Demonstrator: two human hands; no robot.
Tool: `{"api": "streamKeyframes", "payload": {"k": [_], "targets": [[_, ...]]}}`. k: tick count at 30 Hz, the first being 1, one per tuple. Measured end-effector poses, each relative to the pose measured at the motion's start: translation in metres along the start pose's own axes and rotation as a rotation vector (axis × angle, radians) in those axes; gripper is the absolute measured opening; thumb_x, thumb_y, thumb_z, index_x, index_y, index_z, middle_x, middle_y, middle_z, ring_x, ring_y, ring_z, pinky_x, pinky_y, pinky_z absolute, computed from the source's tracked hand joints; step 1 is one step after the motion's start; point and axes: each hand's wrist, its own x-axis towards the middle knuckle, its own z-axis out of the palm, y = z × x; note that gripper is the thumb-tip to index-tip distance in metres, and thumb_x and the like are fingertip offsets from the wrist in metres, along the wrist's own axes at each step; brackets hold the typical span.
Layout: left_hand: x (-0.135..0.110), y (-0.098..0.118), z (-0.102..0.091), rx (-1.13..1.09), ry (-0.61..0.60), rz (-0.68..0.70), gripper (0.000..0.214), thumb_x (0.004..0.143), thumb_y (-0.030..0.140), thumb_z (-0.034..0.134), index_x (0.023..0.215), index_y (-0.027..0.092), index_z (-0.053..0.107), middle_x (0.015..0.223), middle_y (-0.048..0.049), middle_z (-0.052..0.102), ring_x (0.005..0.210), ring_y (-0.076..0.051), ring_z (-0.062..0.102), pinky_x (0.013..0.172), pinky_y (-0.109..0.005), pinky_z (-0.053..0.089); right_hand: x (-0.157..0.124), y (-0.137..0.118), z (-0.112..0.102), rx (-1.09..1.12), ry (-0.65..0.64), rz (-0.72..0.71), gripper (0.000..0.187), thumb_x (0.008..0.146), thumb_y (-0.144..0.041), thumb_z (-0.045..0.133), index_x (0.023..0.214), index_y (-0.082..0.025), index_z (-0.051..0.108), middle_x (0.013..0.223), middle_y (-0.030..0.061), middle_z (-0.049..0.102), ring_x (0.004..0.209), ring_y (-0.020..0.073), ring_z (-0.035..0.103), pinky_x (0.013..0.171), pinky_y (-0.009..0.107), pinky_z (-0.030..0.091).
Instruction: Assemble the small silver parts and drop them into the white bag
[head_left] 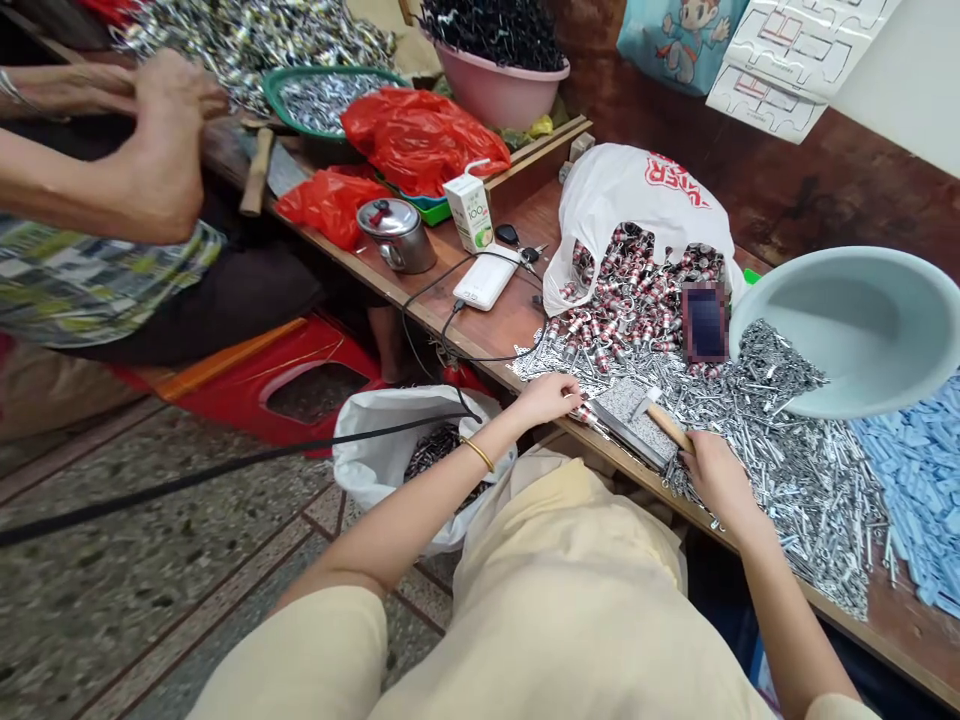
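Note:
My left hand (546, 397) rests at the table's front edge, fingers pinched on a small red-and-silver part (589, 417) beside a flat metal block (628, 415). My right hand (718, 478) is wrapped round the wooden handle of a small hammer (660, 415) whose head lies over the block. Behind the block spreads a heap of red-and-silver parts (637, 300) spilling from a white plastic bag (637, 195). A pile of silver metal pieces (795, 450) lies around my right hand.
A grey basin (862, 330) stands at the right, with blue plastic pieces (922, 490) beyond it. A power bank (486, 280), drink carton (469, 212), small pot (397, 235) and red bags (420, 135) lie further along. Another person's hands (161, 140) work at left. A white bag (390, 450) sits on the floor.

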Motion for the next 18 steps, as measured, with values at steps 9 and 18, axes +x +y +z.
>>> {"api": "streamKeyframes", "payload": {"k": [9,18], "targets": [[-0.002,-0.002,0.004,-0.020,0.000,-0.011,0.011,0.074,0.023,0.060,0.067,0.017,0.067,0.062,0.0015,0.060,0.062,-0.014,0.050,0.058,-0.023,0.033,0.024,-0.039,-0.039,0.154,-0.082,-0.107,0.051,0.102,-0.028,0.036,0.153,-0.030,0.042,0.095,0.0066,0.072,0.068,0.0206,0.067,0.064,0.030,0.049],[-0.003,-0.002,0.002,-0.036,-0.019,-0.010,0.011,0.073,0.021,0.058,0.068,0.017,0.067,0.062,0.0009,0.061,0.063,-0.014,0.053,0.059,-0.023,0.035,0.041,-0.063,-0.042,-0.054,-0.182,-0.181,0.055,0.100,-0.019,0.040,0.154,-0.030,0.044,0.078,0.0031,0.063,0.053,0.0158,0.055,0.052,0.027,0.036]]}}
